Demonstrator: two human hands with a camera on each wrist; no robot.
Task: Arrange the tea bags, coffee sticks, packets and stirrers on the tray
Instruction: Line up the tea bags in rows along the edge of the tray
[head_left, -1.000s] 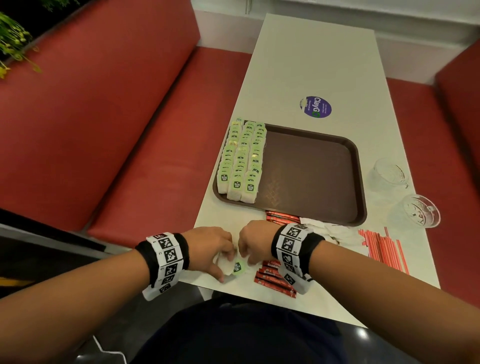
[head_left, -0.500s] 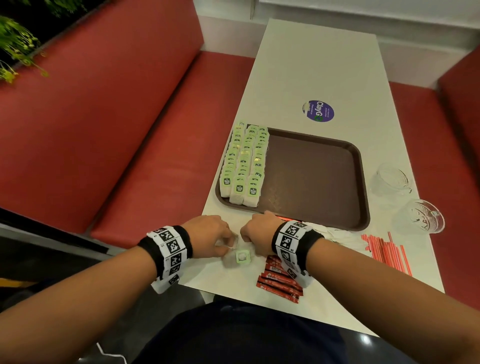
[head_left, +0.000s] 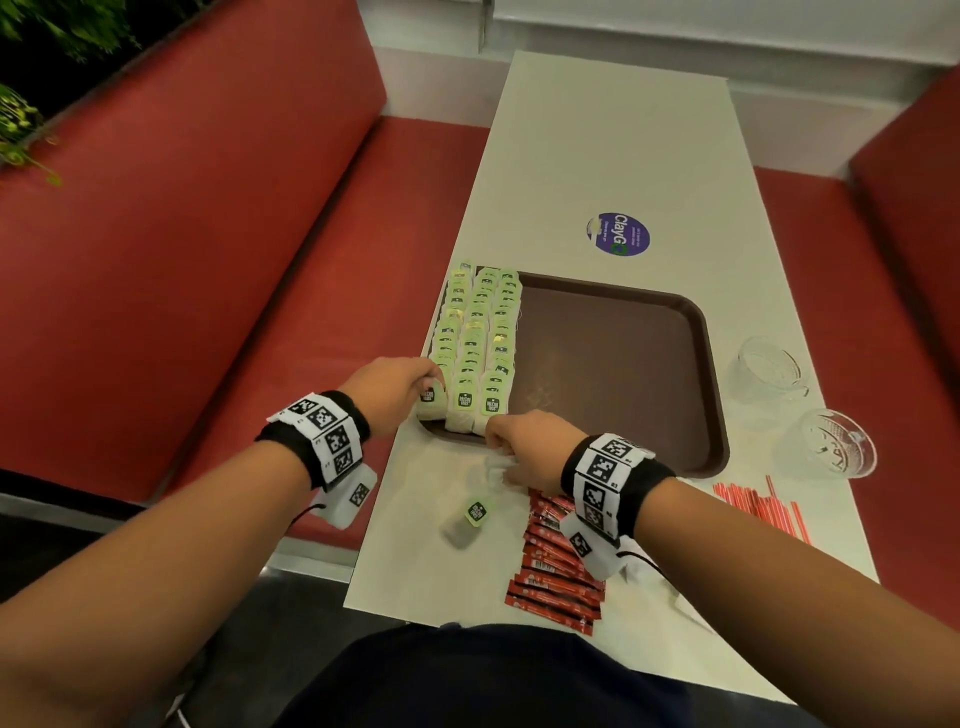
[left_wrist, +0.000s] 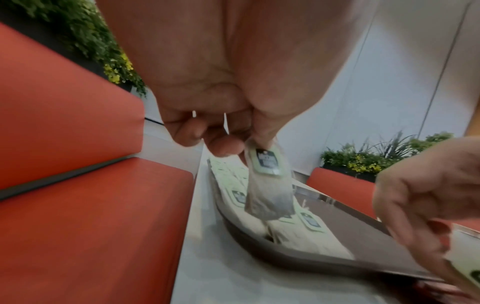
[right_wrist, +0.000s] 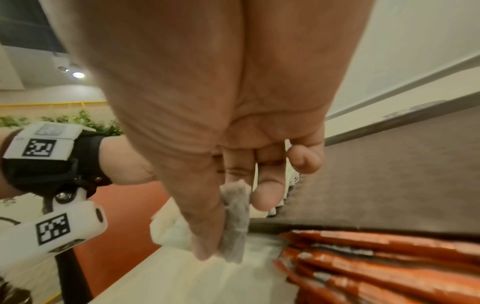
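Observation:
A brown tray (head_left: 623, 358) holds three rows of green-tagged tea bags (head_left: 480, 332) along its left side. My left hand (head_left: 431, 382) pinches one tea bag (head_left: 432, 404) by its top, hanging at the near end of the left row; the left wrist view shows that tea bag (left_wrist: 267, 185) above the tray rim (left_wrist: 311, 261). Just before the tray's near edge, my right hand (head_left: 498, 454) pinches another tea bag (right_wrist: 235, 218) between thumb and finger. A loose tea bag (head_left: 470, 519) lies blurred on the table below it. Red coffee sticks (head_left: 556, 566) lie under my right wrist.
Red stirrers (head_left: 758, 512) lie at the table's right near edge. Two glass cups (head_left: 769, 369) (head_left: 836, 441) stand right of the tray. A purple sticker (head_left: 618, 235) is beyond the tray. Red benches (head_left: 208, 260) flank the table.
Both hands moved forward from the table's near edge to the tray. The left hand carried a tea bag up to the left row's near end; one tea bag stayed on the table.

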